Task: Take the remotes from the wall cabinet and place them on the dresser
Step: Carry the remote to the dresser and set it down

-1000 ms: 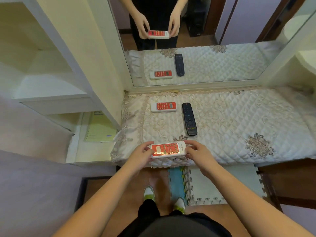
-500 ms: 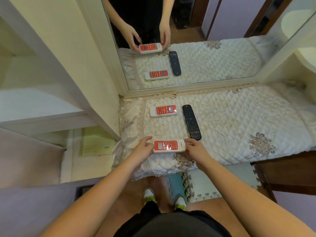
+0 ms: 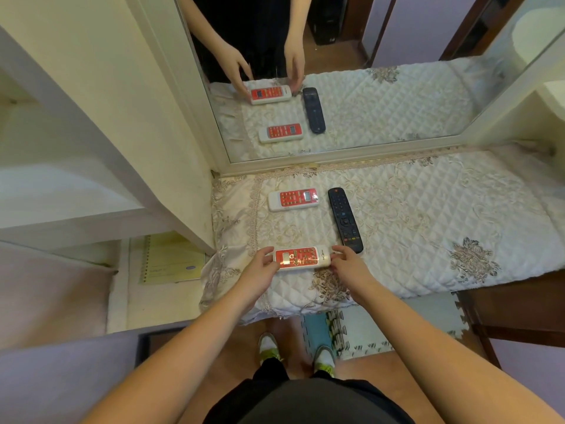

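Across centre and right of frame, dresser under a quilted cover. At upper centre, mirror. Left of centre, black remote, upright. Beside it, red-and-white remote. Lower centre, on the cover, another red-faced remote, pinched at its ends by left hand and right hand.

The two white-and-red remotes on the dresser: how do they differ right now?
The near remote is held at both ends by the left hand and right hand; the far remote lies free. Near remote's screen sits left, far remote's right. Both are white with red faces, lying crosswise.
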The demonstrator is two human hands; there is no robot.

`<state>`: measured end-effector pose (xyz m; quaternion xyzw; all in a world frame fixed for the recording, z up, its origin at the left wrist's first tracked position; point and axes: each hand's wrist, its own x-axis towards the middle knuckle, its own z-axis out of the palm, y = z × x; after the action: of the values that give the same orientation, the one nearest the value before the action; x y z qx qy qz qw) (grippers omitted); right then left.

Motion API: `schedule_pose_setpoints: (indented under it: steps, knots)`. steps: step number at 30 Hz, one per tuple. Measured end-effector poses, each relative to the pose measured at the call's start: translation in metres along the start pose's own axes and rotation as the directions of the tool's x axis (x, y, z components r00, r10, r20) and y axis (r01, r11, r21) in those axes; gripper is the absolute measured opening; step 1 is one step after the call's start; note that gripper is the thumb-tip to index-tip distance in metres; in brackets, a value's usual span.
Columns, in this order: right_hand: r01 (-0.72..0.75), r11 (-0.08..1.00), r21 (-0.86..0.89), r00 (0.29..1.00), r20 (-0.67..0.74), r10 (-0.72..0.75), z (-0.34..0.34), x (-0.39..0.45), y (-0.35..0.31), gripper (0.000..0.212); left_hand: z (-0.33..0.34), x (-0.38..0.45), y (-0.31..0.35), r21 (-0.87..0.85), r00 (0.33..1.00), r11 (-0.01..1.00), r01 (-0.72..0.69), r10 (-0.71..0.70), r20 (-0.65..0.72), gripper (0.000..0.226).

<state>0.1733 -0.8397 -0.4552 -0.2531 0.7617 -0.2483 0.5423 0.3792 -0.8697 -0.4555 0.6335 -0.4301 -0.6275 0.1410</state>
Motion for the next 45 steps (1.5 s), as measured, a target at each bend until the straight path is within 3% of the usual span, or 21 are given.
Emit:
schedule_pose_setpoints:
  steps: [13, 24, 29, 33, 36, 40, 43, 45]
  knots:
    - [0.108, 0.989, -0.097, 0.993, 0.047, -0.104, -0.001, -0.014, 0.003, 0.040, -0.001, -0.009, -0.005, -0.007, 0.999, 0.999, -0.041, 0.042, 0.013, 0.055]
    - [0.197, 0.958, -0.209, 0.980, 0.058, -0.189, -0.010, -0.039, 0.006, 0.038, -0.025, -0.030, -0.012, 0.352, 0.987, 0.928, -0.123, 0.151, -0.054, 0.044]
    - [0.280, 0.908, -0.311, 0.958, 0.150, -0.244, -0.014, -0.059, 0.009, 0.036, -0.035, -0.052, -0.016, 0.476, 0.992, 0.871, -0.120, 0.127, 0.016, 0.052]
    - [0.422, 0.769, -0.481, 0.907, 0.222, -0.358, -0.008, -0.066, 0.008, 0.042, -0.034, -0.073, -0.020, 0.598, 0.979, 0.780, -0.185, 0.200, 0.042, 0.055]
    - [0.529, 0.590, -0.610, 0.838, 0.268, -0.475, -0.005, -0.069, 0.015, 0.053, -0.028, -0.089, -0.023, 0.712, 0.959, 0.671, -0.206, 0.282, 0.012, 0.055]
    - [0.600, 0.273, -0.752, 0.720, 0.360, -0.593, -0.014, -0.077, 0.025, 0.058, -0.005, -0.118, -0.030, 0.868, 0.940, 0.490, -0.074, 0.324, -0.103, 0.059]
    - [0.641, 0.148, -0.753, 0.645, 0.426, -0.634, -0.031, -0.079, 0.034, 0.061, 0.022, -0.140, -0.036, 0.914, 0.931, 0.407, -0.007, 0.336, -0.143, 0.062]
    - [0.664, 0.095, -0.742, 0.618, 0.472, -0.628, -0.045, -0.079, 0.038, 0.060, 0.038, -0.152, -0.039, 0.907, 0.928, 0.420, 0.018, 0.332, -0.172, 0.063]
